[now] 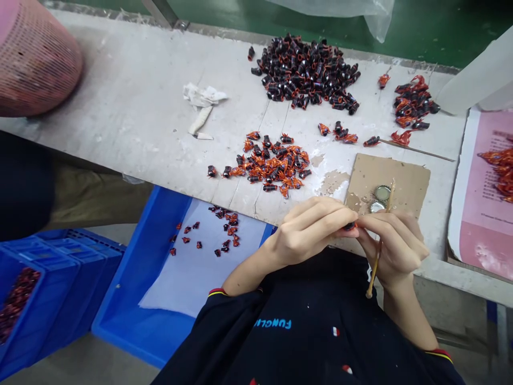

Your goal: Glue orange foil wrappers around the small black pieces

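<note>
Close to my chest, my left hand [308,230] is closed, its fingertips pinching a small black-and-orange part [350,225]. My right hand [395,240] meets it, fingertips against the same part, with a thin wooden stick [374,272] held across its fingers. Most of the part is hidden by the fingers. Just beyond the hands lies a brown cardboard piece [409,176] bearing two small round metal caps [382,193]. Left of the cardboard, a pile of orange and black parts [276,163] is spread near the table edge.
A large heap of black parts [308,72] sits at the table's back; a smaller red-and-black cluster [414,104] lies right. A pink mesh basket [44,64] stands far left. Below the edge is a blue crate [128,299] with scattered parts on a white sheet. Crumpled tissue [202,96] lies mid-table.
</note>
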Available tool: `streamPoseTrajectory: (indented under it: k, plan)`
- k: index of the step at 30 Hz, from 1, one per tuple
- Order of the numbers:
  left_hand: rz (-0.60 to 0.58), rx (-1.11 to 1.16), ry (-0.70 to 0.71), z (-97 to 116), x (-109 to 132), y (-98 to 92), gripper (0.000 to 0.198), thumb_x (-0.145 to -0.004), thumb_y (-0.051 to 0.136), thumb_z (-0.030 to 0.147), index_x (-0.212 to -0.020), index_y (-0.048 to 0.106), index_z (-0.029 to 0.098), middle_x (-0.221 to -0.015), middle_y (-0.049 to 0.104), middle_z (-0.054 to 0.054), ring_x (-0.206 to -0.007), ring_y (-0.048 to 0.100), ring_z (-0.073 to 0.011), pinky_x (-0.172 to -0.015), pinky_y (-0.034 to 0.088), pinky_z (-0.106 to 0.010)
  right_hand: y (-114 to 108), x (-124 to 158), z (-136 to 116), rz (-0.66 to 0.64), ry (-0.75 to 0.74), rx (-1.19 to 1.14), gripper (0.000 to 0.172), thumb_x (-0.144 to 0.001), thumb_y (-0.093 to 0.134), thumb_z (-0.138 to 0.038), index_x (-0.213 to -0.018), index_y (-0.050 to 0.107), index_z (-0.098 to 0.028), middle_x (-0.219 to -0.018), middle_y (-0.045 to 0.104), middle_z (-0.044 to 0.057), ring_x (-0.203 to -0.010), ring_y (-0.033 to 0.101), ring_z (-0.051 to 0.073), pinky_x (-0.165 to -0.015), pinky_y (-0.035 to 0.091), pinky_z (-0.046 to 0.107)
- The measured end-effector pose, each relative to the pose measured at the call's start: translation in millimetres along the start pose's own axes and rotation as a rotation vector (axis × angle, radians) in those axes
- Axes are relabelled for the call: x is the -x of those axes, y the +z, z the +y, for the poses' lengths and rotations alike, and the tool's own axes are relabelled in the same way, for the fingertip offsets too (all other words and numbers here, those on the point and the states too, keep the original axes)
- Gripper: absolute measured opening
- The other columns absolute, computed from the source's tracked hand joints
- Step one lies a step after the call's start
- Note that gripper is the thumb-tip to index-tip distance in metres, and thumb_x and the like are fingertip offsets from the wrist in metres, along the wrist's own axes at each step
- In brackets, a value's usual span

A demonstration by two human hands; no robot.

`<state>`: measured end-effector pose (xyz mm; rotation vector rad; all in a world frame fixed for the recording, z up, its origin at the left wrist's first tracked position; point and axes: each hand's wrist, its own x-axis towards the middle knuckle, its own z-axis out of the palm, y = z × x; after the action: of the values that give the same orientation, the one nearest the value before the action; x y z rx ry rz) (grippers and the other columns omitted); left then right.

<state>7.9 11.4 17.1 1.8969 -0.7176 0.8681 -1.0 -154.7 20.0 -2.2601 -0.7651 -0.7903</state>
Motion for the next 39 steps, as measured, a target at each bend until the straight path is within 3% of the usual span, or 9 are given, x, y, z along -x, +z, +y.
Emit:
streamPoseTrajectory:
  k: [8, 14, 18, 21, 25, 31, 39]
  plan:
    - [-0.005, 0.136, -0.037, -2, 0, -2.0, 0.011, -0.09, 0.07, 0.021, -0.093, 0.066, 0.012, -0.083, 0.073, -0.003, -0.078, 0.07, -0.0111, -0.082, 0.063, -0.023, -1, -3, -2, -0.015, 0.005, -0.029, 0.017, -0.087, 0.07, -0.009, -0.095, 0.061, -0.021, -0.073, 0.071, -0.001, -0.064, 0.056, 0.014, -0.063, 0.044, 0.029]
    - [0.068, 0.271, -0.06, -5, 4, 0.0, 0.019, -0.081, 0.079, 0.019, -0.094, 0.069, 0.011, -0.087, 0.076, -0.005, -0.081, 0.073, -0.013, -0.085, 0.065, -0.025, 0, -6, -5, 0.028, 0.02, -0.127, 0.018, -0.086, 0.071, -0.008, -0.092, 0.061, -0.022, -0.073, 0.071, -0.003, -0.062, 0.059, 0.013, -0.061, 0.044, 0.031]
    - [0.069, 0.419, -0.146, -3, 2, 0.3, 0.023, -0.079, 0.081, 0.025, -0.096, 0.07, 0.014, -0.089, 0.078, -0.004, -0.087, 0.076, -0.0159, -0.088, 0.066, -0.027, 1, -5, -4, 0.037, 0.068, -0.168, 0.012, -0.089, 0.07, -0.017, -0.097, 0.062, -0.022, -0.076, 0.07, -0.001, -0.069, 0.063, 0.015, -0.065, 0.047, 0.032]
    - [0.065, 0.476, -0.25, -1, 1, -0.6, 0.022, -0.078, 0.08, 0.033, -0.093, 0.071, 0.02, -0.093, 0.078, -0.001, -0.095, 0.076, -0.0169, -0.088, 0.066, -0.028, 2, -5, -3, 0.006, 0.063, -0.203, 0.019, -0.092, 0.067, -0.023, -0.11, 0.062, -0.021, -0.086, 0.072, 0.003, -0.079, 0.066, 0.018, -0.071, 0.05, 0.034]
    - [0.035, 0.517, -0.344, -2, 3, -2.5, 0.022, -0.077, 0.083, 0.033, -0.093, 0.073, 0.021, -0.102, 0.075, -0.004, -0.097, 0.074, -0.0142, -0.088, 0.063, -0.024, 3, -8, -3, -0.033, 0.037, -0.267, 0.02, -0.094, 0.061, -0.016, -0.113, 0.061, -0.021, -0.089, 0.072, 0.004, -0.082, 0.066, 0.018, -0.073, 0.051, 0.033]
    - [0.029, 0.551, -0.307, -6, 7, -2.6, 0.031, -0.079, 0.082, 0.033, -0.106, 0.074, 0.021, -0.099, 0.075, -0.004, -0.096, 0.072, -0.0141, -0.089, 0.06, -0.025, 2, -10, -5, -0.038, 0.051, -0.308, 0.012, -0.096, 0.058, -0.016, -0.106, 0.061, -0.022, -0.085, 0.072, 0.002, -0.076, 0.065, 0.017, -0.07, 0.05, 0.034]
    - [0.042, 0.525, -0.3, -5, 8, 1.8, 0.031, -0.083, 0.079, 0.034, -0.109, 0.073, 0.02, -0.097, 0.076, -0.004, -0.092, 0.073, -0.0147, -0.085, 0.062, -0.025, 4, -7, -6, -0.017, 0.128, -0.412, 0.009, -0.092, 0.065, -0.02, -0.1, 0.062, -0.022, -0.083, 0.072, 0.001, -0.073, 0.066, 0.017, -0.068, 0.052, 0.033]
